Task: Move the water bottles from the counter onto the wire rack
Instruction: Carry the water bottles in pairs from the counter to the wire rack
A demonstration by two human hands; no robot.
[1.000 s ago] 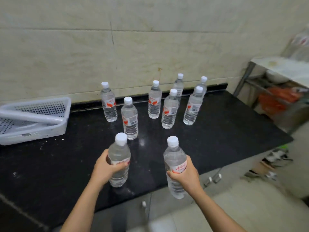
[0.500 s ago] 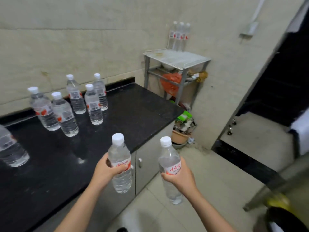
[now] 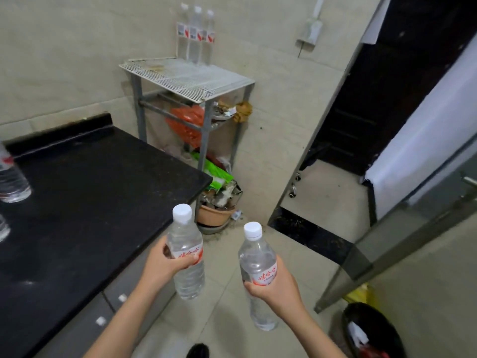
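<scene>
Two bottles are held up in the air right now, both roughly upright, caps on, and off the counter. The left bottle is grasped by the left hand, fingers curled round the red-and-white label, just past the counter's front corner. The right bottle is grasped by the right hand in much the same way, fingers wrapped round the label and the body below it, out over the tiled floor. The two are kept apart, not touching.

The rack can be seen further ahead against the wall, just beyond the far end of the counter. Three bottles are already stood in a tight row at the back of its white wire top, right by the wall. An orange bag is stuffed in on a lower level, and a brown pot full of junk is parked on the floor by the rack's foot.

Back on the counter, a counter bottle is cut off by the left edge of view, with a sliver of another bottle below it. A dark bin is caught at bottom right
</scene>
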